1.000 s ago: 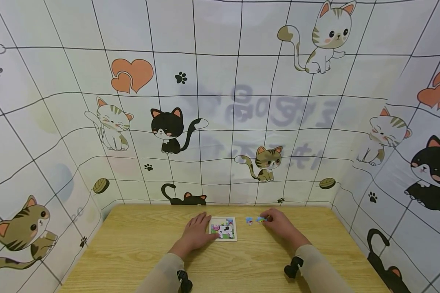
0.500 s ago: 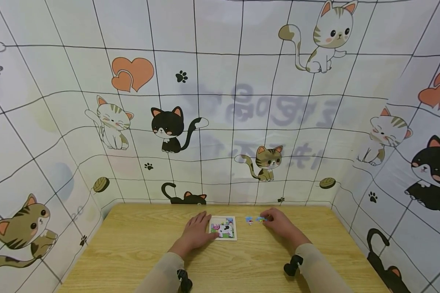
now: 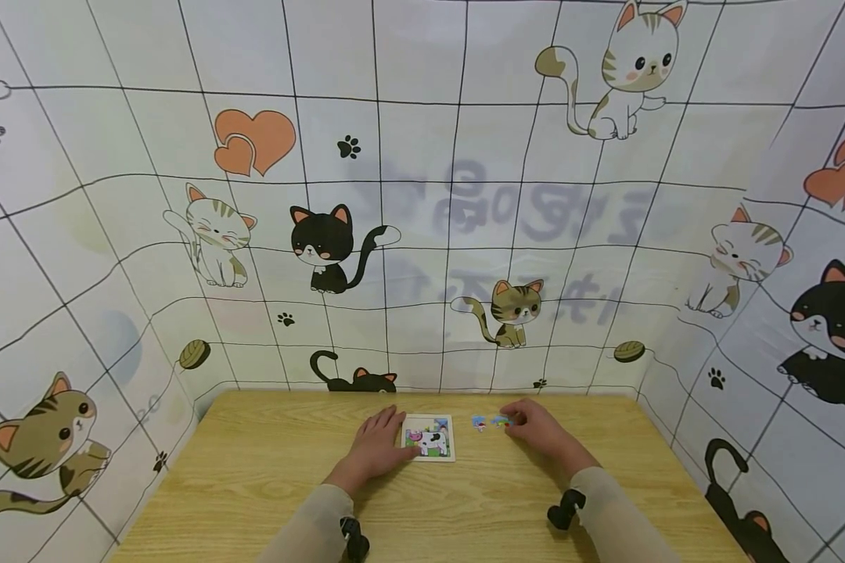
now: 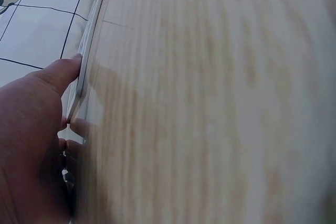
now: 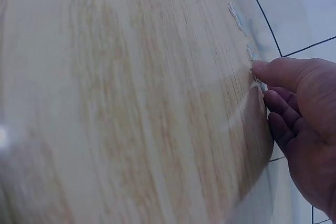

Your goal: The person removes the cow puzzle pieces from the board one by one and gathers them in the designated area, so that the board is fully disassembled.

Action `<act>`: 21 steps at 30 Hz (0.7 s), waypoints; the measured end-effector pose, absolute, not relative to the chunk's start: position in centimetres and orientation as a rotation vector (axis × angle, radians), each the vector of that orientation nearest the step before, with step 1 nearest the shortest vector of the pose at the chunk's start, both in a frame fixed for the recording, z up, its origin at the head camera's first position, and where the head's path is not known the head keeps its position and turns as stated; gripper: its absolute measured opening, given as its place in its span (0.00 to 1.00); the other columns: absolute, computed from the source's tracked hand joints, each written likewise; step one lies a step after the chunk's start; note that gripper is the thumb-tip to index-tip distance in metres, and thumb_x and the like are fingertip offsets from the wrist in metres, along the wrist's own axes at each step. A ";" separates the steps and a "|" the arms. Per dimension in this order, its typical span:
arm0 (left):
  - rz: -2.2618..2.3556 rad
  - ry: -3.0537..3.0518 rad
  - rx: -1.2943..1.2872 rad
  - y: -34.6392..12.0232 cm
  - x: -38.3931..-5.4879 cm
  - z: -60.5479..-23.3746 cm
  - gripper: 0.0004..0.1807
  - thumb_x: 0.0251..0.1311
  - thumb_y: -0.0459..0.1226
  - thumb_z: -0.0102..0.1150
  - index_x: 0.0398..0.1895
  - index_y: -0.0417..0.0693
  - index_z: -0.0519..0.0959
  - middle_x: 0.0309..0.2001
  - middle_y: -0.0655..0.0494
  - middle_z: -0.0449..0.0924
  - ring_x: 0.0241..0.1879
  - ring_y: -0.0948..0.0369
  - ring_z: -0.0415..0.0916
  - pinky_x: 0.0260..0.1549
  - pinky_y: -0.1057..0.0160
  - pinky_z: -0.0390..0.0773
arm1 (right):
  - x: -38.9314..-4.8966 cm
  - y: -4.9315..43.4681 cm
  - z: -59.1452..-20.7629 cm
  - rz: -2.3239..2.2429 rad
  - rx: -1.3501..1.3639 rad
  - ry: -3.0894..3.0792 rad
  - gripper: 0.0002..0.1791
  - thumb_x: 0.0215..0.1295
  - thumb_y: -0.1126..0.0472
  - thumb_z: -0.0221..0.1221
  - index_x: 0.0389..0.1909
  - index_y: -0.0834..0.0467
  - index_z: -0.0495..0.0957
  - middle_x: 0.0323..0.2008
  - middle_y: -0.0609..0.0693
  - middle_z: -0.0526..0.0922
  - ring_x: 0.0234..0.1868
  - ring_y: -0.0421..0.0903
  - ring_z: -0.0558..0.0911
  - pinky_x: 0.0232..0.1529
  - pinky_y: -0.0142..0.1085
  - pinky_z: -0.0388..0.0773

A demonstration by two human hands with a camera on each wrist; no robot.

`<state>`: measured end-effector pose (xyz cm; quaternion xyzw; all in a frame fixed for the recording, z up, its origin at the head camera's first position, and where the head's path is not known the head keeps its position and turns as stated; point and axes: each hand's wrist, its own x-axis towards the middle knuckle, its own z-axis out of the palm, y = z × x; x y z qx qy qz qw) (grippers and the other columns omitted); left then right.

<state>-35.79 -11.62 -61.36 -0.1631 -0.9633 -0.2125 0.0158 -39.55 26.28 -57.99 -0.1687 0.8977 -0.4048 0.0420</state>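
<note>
A small white-framed jigsaw puzzle (image 3: 433, 444) with a cow picture lies on the table. My left hand (image 3: 376, 447) rests at its left side, fingers stretched out and thumb over the lower left corner. In the left wrist view, the thumb of the left hand (image 4: 31, 108) touches the edge of the puzzle frame (image 4: 86, 59). To the right of the frame, my right hand (image 3: 538, 432) pinches a colourful jigsaw piece (image 3: 501, 421) low at the table, its fingers partly covering it. Another loose jigsaw piece (image 3: 479, 423) lies between that hand and the frame.
The wooden table (image 3: 436, 508) meets a white cloth wall (image 3: 415, 234) printed with cats behind, and similar walls stand at both sides. Black wrist mounts (image 3: 566, 510) sit on both sleeves. Flat loose pieces (image 5: 236, 18) show near the right hand in the right wrist view.
</note>
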 end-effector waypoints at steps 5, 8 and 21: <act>-0.692 -2.992 -0.513 -11.3 -35.3 -60.5 0.48 0.62 0.66 0.58 0.77 0.47 0.63 0.78 0.43 0.55 0.76 0.43 0.51 0.70 0.34 0.51 | -39.6 26.6 -58.0 -1.282 -0.506 2.754 0.18 0.68 0.66 0.65 0.58 0.62 0.80 0.53 0.56 0.78 0.48 0.51 0.78 0.45 0.44 0.79; -0.679 -3.001 -0.498 -11.4 -35.5 -60.8 0.49 0.61 0.67 0.57 0.78 0.50 0.62 0.79 0.45 0.53 0.77 0.44 0.50 0.71 0.36 0.51 | -39.8 26.5 -58.1 -1.329 -0.462 2.741 0.18 0.67 0.66 0.66 0.57 0.60 0.81 0.53 0.55 0.79 0.46 0.49 0.78 0.42 0.42 0.79; -0.689 -3.013 -0.508 -11.5 -34.8 -59.9 0.47 0.63 0.64 0.60 0.77 0.46 0.63 0.77 0.42 0.55 0.76 0.41 0.52 0.71 0.35 0.51 | -39.5 24.9 -57.2 -1.318 -0.613 2.788 0.14 0.68 0.67 0.64 0.53 0.64 0.81 0.50 0.59 0.82 0.44 0.49 0.79 0.37 0.39 0.79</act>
